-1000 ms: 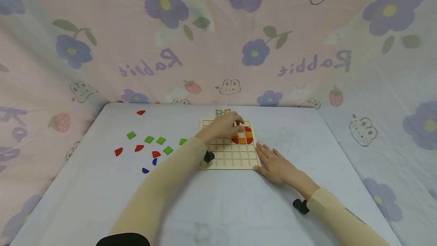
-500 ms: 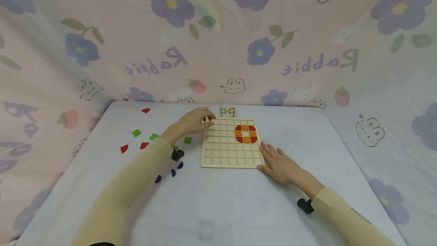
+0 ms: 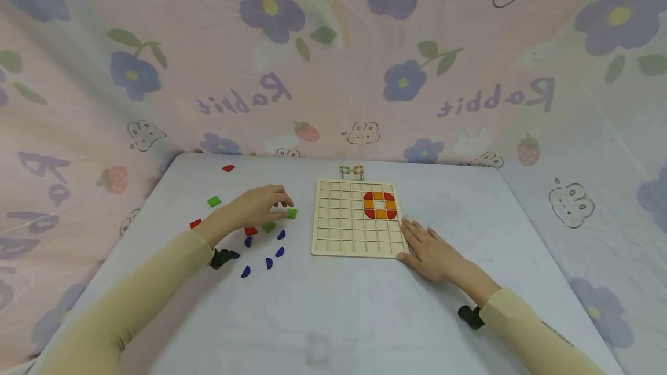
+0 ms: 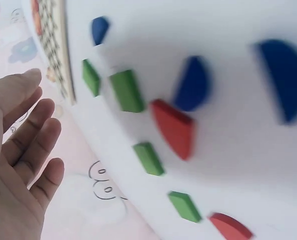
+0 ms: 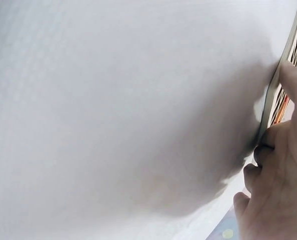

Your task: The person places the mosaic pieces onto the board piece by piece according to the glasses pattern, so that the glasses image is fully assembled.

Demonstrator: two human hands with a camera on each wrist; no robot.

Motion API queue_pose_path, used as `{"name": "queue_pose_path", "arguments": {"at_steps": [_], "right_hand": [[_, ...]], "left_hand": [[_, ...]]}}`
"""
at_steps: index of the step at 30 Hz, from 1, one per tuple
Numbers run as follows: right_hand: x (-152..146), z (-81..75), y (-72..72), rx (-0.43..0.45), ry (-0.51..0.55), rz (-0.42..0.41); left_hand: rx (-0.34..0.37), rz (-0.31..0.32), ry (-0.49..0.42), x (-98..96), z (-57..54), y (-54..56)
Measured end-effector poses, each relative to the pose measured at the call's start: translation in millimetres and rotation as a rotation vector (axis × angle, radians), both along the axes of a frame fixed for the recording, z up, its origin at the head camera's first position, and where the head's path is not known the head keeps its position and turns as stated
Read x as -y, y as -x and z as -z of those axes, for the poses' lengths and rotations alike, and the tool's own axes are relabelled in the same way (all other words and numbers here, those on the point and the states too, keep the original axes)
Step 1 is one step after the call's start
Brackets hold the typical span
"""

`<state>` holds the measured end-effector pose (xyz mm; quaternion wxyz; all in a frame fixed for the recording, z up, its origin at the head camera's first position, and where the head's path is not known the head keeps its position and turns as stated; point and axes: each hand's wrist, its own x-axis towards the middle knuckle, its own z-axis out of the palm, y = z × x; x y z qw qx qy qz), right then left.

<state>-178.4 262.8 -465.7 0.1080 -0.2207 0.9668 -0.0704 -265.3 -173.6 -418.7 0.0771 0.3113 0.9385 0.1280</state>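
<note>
My left hand hovers over loose tiles left of the wooden grid board, fingers loosely bent. In the left wrist view nothing lies between its fingers, and they stay apart from the green square tiles. Closest to its fingertips in the head view is one green tile. My right hand rests flat on the table, its fingers touching the board's right edge. In the grid, red quarter-round pieces and orange squares form a ring around a bare cell.
Several blue half-round pieces lie in front of the left hand. Red pieces and another green tile are scattered at the left. A small pattern card sits behind the board. Printed cloth hangs behind the white table.
My left hand has moved from above the ring, leftward off the board to the loose tiles. More blue pieces have come into sight. My right hand stays at the board's edge.
</note>
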Motion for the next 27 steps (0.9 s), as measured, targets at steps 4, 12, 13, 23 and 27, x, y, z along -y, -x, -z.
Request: {"name": "queue_pose_path", "arguments": {"at_steps": [4, 12, 13, 23, 27], "right_hand": [[0.2, -0.6, -0.8, 0.002, 0.006, 0.002], [-0.5, 2.6, 0.0, -0.02, -0.01, -0.014], [-0.6, 2.4, 0.4, -0.022, -0.01, -0.014], [-1.5, 2.9, -0.4, -0.018, 0.005, -0.005], [-2.7, 3.6, -0.6, -0.028, 0.004, -0.007]], "left_hand": [[0.025, 0.032, 0.023, 11.2, 3.8, -13.8], [0.044, 0.05, 0.045, 17.5, 17.0, -24.5], [0.042, 0.052, 0.046, 16.8, 18.0, -24.6], [0.02, 0.067, 0.08, 12.9, 25.5, -26.9], [0.003, 0.073, 0.067, 12.4, 25.7, -27.7]]}}
